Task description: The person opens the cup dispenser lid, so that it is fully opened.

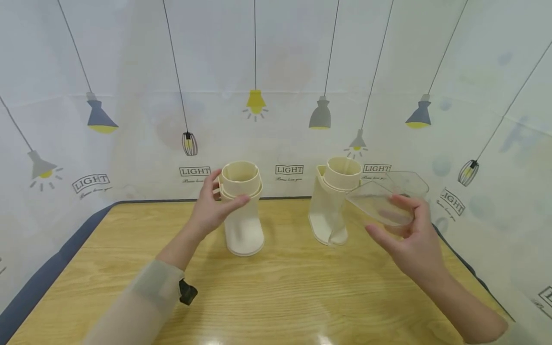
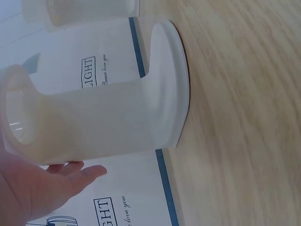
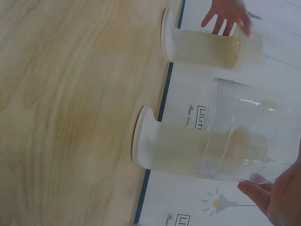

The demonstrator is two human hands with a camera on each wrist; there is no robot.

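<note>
Two cream plastic stands, each with a round collar on top and a flat rounded foot, stand upright on the table. My left hand [image 1: 213,203] grips the top of the left stand [image 1: 243,225], thumb across the front and fingers at the far side. In my right hand [image 1: 418,239] is a clear plastic container [image 1: 379,201], pinched between thumb and fingers and tilted in the air. It hangs beside the right stand [image 1: 325,211], which shows through its clear wall in the right wrist view. Nothing touches that right stand as far as I can see.
The wood-grain table [image 1: 276,297] has a dark blue edge [image 1: 64,254]. Behind it and along both sides hangs a pale sheet [image 1: 284,48] printed with lamps and the word LIGHT. A black clip [image 1: 187,292] sits at my left sleeve.
</note>
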